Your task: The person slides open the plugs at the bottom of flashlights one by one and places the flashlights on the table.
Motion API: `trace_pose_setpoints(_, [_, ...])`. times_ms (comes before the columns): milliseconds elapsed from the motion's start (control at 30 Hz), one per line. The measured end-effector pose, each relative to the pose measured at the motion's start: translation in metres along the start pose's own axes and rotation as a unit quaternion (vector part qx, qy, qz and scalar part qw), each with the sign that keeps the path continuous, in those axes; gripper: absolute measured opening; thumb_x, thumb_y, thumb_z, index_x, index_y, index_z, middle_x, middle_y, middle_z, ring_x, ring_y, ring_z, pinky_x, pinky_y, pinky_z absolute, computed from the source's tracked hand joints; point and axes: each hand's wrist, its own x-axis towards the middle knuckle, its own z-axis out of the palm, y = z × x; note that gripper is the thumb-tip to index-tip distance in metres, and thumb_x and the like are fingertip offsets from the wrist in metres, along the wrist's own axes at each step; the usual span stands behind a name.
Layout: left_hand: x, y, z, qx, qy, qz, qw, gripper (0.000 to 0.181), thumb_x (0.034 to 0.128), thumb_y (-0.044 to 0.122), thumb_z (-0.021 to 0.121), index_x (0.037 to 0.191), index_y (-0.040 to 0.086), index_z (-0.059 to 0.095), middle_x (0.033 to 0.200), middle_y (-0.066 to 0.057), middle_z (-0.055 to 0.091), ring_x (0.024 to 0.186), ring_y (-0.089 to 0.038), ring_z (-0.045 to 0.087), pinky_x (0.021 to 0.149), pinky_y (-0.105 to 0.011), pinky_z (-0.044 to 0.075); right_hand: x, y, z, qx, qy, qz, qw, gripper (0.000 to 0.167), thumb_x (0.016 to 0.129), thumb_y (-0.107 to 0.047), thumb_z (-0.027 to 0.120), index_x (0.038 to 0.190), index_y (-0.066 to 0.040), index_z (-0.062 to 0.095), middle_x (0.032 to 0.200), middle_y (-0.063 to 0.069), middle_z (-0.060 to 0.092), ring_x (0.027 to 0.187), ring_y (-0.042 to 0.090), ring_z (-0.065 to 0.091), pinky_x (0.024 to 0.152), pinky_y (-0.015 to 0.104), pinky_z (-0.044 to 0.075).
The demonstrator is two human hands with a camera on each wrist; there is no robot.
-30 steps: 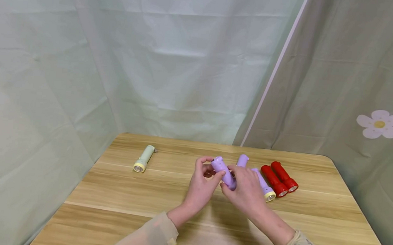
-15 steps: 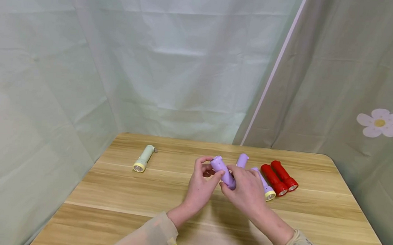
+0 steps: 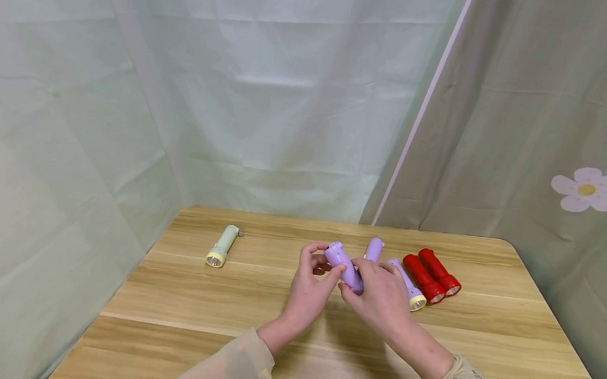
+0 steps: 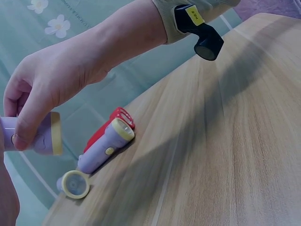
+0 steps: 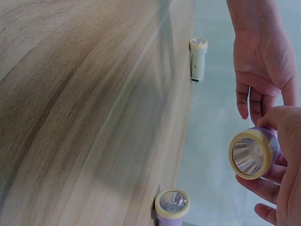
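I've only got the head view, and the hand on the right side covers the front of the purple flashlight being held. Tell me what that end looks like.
Observer: In the right wrist view, the held flashlight has a clear round lens in a pale yellow rim.

Operator: Now report the front of the purple flashlight lying just beyond the right hand. I see only its tail end.

Observer: The left wrist view shows its front lens facing that camera.
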Motion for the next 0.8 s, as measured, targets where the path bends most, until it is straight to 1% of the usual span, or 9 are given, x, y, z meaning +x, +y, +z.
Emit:
trace_pose_setpoints(167, [-0.0008, 0.0004, -0.0003, -0.002, 0.000, 0.006, 1.0000, 0.048, 0.0934, 0.022, 0.078, 0.131, 0.017, 0.049, 0.107, -0.005, 0.071, 0.094, -0.021, 0.061, 0.087, -0.038, 0.046, 0.0003, 0.0006, -0.0001, 0.003, 0.006, -0.008, 0.9999, 0.035, 0.078, -0.031, 0.082, 0.106, -0.015, 0.067, 0.085, -0.005, 0.070, 0.070, 0.013, 0.061, 0.093, 0.045, 0.046])
trace_pose_setpoints(333, [-0.0015, -0.0002, -0.0008, -0.006, -0.002, 0.002, 1.0000, 0.048, 0.0941, 0.023, 0.077, 0.132, 0.017, 0.048, 0.109, -0.005, 0.070, 0.095, -0.021, 0.061, 0.088, -0.041, 0.047, 0.0002, 0.0016, 0.0003, -0.003, 0.017, -0.026, 0.9995, 0.036, 0.078, -0.030, 0.082, 0.106, -0.015, 0.068, 0.084, -0.004, 0.070, 0.070, 0.014, 0.063, 0.092, 0.044, 0.046])
trace_pose_setpoints(567, [-0.0039, 0.0015, -0.0016, 0.002, -0.003, -0.009, 0.9999, 0.047, 0.0942, 0.025, 0.077, 0.131, 0.017, 0.048, 0.108, -0.006, 0.068, 0.095, -0.022, 0.059, 0.085, -0.038, 0.047, -0.0005, 0.0022, 0.0000, -0.013, 0.025, -0.049, 0.9984, 0.038, 0.078, -0.031, 0.083, 0.107, -0.012, 0.068, 0.085, -0.001, 0.072, 0.072, 0.017, 0.065, 0.090, 0.044, 0.047])
trace_pose_setpoints(800, [-0.0049, 0.0004, -0.0012, 0.004, -0.006, -0.008, 0.9999, 0.046, 0.0948, 0.025, 0.076, 0.130, 0.017, 0.048, 0.105, -0.006, 0.066, 0.094, -0.022, 0.056, 0.084, -0.037, 0.046, -0.0011, 0.0030, -0.0006, -0.019, 0.028, -0.063, 0.9975, 0.041, 0.078, -0.032, 0.083, 0.109, -0.010, 0.069, 0.087, 0.001, 0.072, 0.074, 0.018, 0.067, 0.090, 0.045, 0.047])
